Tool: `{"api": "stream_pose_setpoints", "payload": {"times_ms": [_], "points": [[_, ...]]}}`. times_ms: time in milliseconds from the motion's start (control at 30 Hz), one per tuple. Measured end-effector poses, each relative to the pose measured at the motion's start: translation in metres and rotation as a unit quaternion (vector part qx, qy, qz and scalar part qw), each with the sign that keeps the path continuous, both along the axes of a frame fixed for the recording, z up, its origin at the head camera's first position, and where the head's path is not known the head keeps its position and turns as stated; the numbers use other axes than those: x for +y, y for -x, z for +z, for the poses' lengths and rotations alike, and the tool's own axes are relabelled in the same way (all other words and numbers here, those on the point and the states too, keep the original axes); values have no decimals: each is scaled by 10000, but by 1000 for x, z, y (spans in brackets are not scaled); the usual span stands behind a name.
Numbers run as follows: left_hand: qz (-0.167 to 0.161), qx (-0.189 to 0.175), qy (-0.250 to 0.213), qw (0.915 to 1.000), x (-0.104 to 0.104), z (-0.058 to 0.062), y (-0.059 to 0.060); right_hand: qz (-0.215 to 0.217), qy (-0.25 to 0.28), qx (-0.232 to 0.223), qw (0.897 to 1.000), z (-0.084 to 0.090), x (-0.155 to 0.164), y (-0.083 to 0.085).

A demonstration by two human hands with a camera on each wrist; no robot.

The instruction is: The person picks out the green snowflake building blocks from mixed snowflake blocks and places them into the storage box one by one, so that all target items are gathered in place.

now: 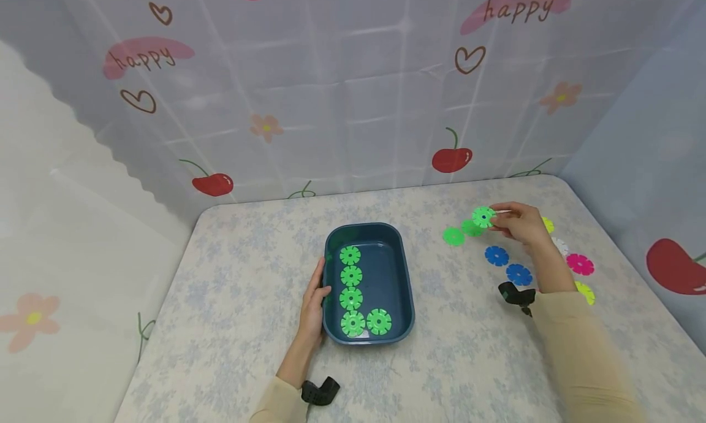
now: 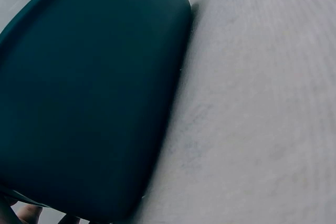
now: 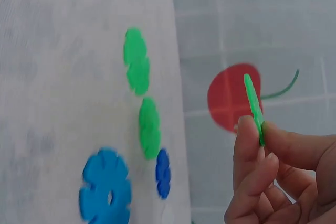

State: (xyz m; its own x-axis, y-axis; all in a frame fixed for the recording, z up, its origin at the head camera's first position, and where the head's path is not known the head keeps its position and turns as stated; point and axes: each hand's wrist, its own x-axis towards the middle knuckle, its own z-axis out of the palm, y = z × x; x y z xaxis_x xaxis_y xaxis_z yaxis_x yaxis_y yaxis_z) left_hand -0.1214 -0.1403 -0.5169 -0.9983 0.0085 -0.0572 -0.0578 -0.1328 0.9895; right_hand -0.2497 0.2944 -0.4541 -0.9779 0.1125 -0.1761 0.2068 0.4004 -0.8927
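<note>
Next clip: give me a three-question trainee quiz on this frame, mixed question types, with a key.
1. True or false: the right hand pinches a blue disc.
2. How many green discs lie in the blue tray?
3. Where is the left hand? A) inside the tray B) against the tray's outer left wall C) lifted off the table

Key:
1. False: it pinches a green disc.
2. Five; one is at.
3. B
</note>
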Motion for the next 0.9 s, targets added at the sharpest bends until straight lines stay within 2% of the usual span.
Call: {"api": "stream_pose_setpoints", "payload": {"times_ms": [67, 200, 433, 600, 900], "points": [[-5, -2, -5, 10000, 0, -1, 0, 457, -114, 107, 9988, 13, -14, -5], [6, -3, -12, 10000, 0, -1, 0, 1073, -205, 80, 9940, 31, -43, -8], [44, -14, 47, 10000, 0, 0, 1, 2184, -83, 201, 9756, 48, -93, -10], [45, -40, 53, 10000, 0, 1, 1, 2992, -109, 137, 9540, 50, -125, -11], [53, -18, 44, 10000, 1, 1, 1, 4284, -183, 217, 9031, 46, -165, -7]]}}
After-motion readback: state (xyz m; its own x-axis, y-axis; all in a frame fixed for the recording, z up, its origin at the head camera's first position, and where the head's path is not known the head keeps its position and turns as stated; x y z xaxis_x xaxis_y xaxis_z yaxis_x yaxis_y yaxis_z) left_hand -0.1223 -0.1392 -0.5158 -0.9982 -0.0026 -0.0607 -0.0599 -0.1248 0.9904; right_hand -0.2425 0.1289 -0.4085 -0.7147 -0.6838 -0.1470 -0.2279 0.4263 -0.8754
